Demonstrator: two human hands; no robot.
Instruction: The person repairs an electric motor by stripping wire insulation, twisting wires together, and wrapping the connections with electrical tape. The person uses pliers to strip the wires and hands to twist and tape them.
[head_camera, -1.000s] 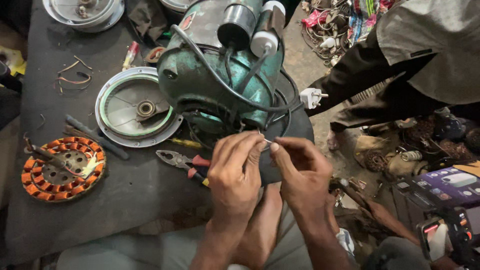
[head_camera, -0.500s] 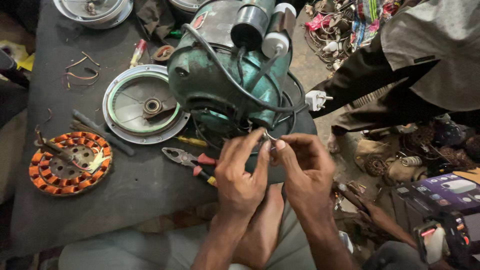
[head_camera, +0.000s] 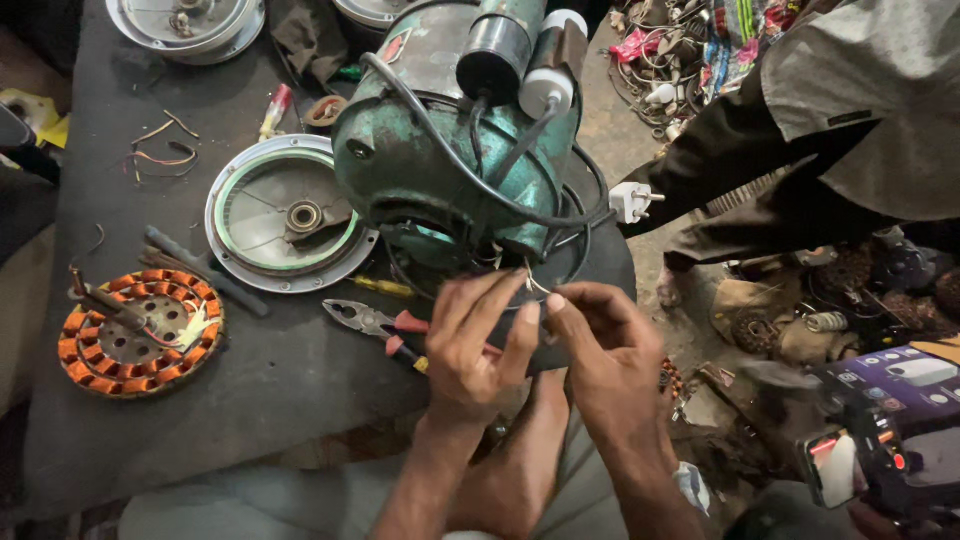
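While both hands meet at the bench's near edge, the left hand (head_camera: 475, 345) and right hand (head_camera: 600, 350) pinch thin pale wire ends (head_camera: 532, 285) between fingertips, just below the motor (head_camera: 450, 160). That motor is a bulky, worn green casting with chipped paint, a black cylinder and a white-capped one on top, black cable looped around it. Red-handled pliers (head_camera: 385, 330) lie touching the left hand; a copper-wound stator (head_camera: 140, 330) sits well to its left.

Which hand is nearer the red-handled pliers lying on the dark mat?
Left. The left hand lies just beside the red-handled pliers; the right hand is farther off, beyond it.
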